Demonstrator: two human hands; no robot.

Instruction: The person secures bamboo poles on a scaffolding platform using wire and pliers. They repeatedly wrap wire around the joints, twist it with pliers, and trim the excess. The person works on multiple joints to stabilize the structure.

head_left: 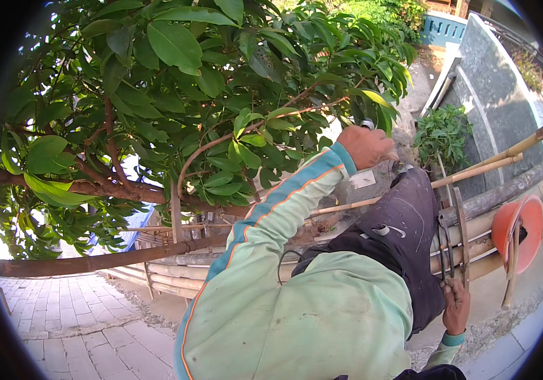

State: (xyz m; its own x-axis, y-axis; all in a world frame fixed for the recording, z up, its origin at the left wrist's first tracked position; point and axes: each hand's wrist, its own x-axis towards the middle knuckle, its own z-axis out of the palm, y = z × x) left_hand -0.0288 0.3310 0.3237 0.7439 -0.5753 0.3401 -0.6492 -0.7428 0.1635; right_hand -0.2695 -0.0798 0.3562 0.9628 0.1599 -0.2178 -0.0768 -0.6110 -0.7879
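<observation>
My left hand [366, 147] is raised in front of me, beside the tree's outer leaves. Its fingers are curled closed, and a small silvery round-ended object [368, 124] sticks out at the top of the fist; its kind is unclear. Low on the right, my right hand [455, 306] is closed around the lower ends of two dark handles of a long tool that looks like pincers [446, 244]. The tool's upper end lies against the bamboo poles [483, 223]. A narrow brown strip [461, 235] stands right beside it.
A leafy tree [176, 47] with a thick branch [88, 187] fills the upper left. An orange-red basin [533, 235] sits on the poles at right, with a wooden stick [511, 269] before it. A grey panel [496, 76] leans behind. Paving [72, 304] lies lower left.
</observation>
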